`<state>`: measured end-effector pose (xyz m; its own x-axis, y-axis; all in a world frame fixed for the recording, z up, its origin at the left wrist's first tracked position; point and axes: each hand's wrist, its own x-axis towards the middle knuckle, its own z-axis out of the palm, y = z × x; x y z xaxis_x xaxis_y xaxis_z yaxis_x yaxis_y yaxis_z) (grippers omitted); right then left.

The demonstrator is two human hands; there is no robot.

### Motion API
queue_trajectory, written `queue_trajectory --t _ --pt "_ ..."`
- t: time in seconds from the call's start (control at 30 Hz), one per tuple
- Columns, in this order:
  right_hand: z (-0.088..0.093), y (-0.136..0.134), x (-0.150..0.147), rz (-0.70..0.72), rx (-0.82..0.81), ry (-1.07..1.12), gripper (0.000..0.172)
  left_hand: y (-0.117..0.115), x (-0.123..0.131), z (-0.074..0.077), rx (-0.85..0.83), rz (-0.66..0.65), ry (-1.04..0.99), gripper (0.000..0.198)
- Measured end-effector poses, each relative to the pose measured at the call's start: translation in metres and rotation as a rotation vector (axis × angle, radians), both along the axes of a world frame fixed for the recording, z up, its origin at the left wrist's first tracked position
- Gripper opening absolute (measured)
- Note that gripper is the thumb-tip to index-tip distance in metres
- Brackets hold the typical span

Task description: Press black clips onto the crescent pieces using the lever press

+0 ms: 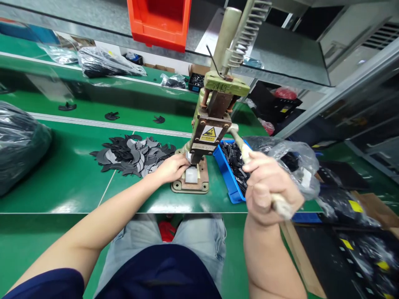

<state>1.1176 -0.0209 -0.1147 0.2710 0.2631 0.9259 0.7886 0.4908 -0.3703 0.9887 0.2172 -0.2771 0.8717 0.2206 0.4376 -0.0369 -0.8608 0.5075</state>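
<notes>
— Green desk [62, 182]; press [205, 137] bolted near the edge; pile of black parts [134, 155] left of it; blue bin [229, 174] of parts just right; orange bin [158, 23] on the shelf above.

— And the hands?

— Left hand [171, 168] at the press base, fingertips touching a small white piece [191, 174] under the ram; grip pinched there, though hard to tell whether actually holding it.

— Right?

— Right hand [269, 189] fisted; grip closed tight round the lever [241, 149], over the bin's near edge; clear bag [293, 160] of parts just behind; large bagged bundle [18, 145] far left.
</notes>
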Motion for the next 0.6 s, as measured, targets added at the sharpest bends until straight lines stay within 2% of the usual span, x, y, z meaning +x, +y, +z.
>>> queue_trajectory --t 0.1,0.2,0.3,0.4,0.5,0.6 --pt "-0.041 -0.01 -0.005 -0.068 -0.012 -0.01 0.027 -0.003 -0.003 0.0 -0.012 -0.001 0.005 0.02" --pt "-0.064 -0.014 -0.006 -0.094 -0.017 0.004 0.023 -0.001 -0.013 0.006 -0.002 0.032 0.024 0.023" --pt "-0.068 -0.013 -0.005 -0.072 0.019 0.013 0.024 0.013 -0.037 0.014 0.006 0.168 -0.002 0.025" --pt "-0.065 -0.009 -0.003 -0.055 0.059 -0.005 0.025 0.032 -0.076 0.019 0.047 0.355 -0.028 0.026" --pt "-0.065 -0.004 -0.003 -0.065 0.089 -0.022 0.027 0.042 -0.116 0.014 0.111 0.485 0.035 0.026" --pt "-0.066 0.002 -0.004 -0.072 0.147 -0.015 0.031 0.038 -0.142 0.003 0.162 0.511 0.145 0.024"
